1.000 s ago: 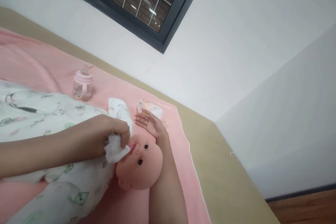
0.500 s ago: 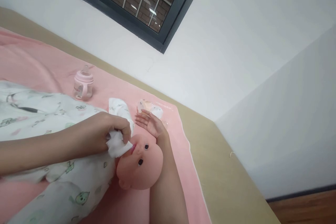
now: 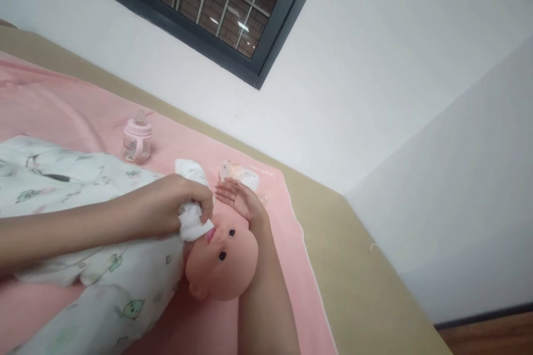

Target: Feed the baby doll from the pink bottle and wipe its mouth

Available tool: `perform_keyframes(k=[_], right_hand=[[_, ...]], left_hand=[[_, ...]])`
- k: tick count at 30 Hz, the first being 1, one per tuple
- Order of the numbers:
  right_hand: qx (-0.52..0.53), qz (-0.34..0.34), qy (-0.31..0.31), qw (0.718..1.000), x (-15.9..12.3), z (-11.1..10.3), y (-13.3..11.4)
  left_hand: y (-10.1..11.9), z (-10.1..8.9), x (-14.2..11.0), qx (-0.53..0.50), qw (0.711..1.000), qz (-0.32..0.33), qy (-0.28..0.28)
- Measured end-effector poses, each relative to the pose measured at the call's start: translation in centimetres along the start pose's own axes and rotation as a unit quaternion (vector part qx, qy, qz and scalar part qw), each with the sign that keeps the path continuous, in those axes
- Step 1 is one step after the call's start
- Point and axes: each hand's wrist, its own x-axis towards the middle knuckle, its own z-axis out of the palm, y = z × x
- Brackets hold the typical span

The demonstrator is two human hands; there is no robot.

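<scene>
Pinching a crumpled tissue, the left hand was bent over the doll, a tip of the paper at the mouth. Contact there could not be confirmed. Right hand: palm up, fingers relaxed and slightly parted, nothing in the grip; its forearm lay beneath the doll's head.

Handling, estimated: tissue very light, limp, liable to tear if pulled, more so if damp (dampness not determinable). Best hold was probably the bunched middle, leaving a loose corner free. Doll's head looked smooth and firm, possibly a little slippery, so likely best supported from beneath; the suit looked soft and loose, a poor place to lift by.

Nearby: bottle upright on the pink sheet, beyond the doll; tan surface showing past the sheet's edge.

Not made out: left fingertips and thumb, largely obscured by hand and paper; the doll's lower body, cut off at the left edge; both forearms, cut off by the frame. A small patterned item just beyond the right hand was partly covered by its fingers, identity uncertain.
</scene>
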Motion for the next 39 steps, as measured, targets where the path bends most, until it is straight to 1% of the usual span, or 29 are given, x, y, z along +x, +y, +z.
perform_keyframes(k=[5, 11, 15, 19, 23, 27, 33, 36, 39], right_hand=[[0.001, 0.003, -0.006, 1.000, 0.0, 0.1, -0.1], [0.002, 0.002, -0.006, 1.000, 0.0, 0.1, -0.2], [0.007, 0.003, -0.007, 1.000, 0.1, 0.0, -0.2], [0.009, 0.001, -0.004, 1.000, 0.2, -0.3, -0.1], [0.009, 0.000, -0.004, 1.000, 0.3, -0.4, 0.0], [0.001, 0.002, -0.006, 1.000, 0.3, -0.4, -0.1], [-0.005, -0.004, -0.001, 1.000, 0.2, -0.2, -0.1], [-0.012, -0.002, 0.002, 1.000, 0.1, -0.1, -0.1], [-0.016, -0.004, 0.005, 1.000, 0.2, -0.1, -0.1]], left_hand=[[0.5, 0.0, 0.2, 0.017, 1.000, 0.023, -0.007], [0.3, 0.0, 0.6, 0.026, 0.999, 0.007, -0.020], [0.7, -0.2, 0.5, -0.002, 1.000, -0.024, -0.004], [1.4, -0.2, 0.1, -0.047, 0.998, -0.014, 0.024], [2.2, -0.1, -0.2, -0.080, 0.996, -0.017, 0.020], [2.6, 0.2, -0.4, -0.076, 0.997, -0.023, 0.017], [1.9, 0.9, -0.2, -0.043, 0.999, -0.010, 0.010], [1.5, 1.1, -0.2, -0.045, 0.999, -0.006, 0.007], [1.5, 1.1, -0.2, -0.053, 0.998, -0.008, 0.021]])
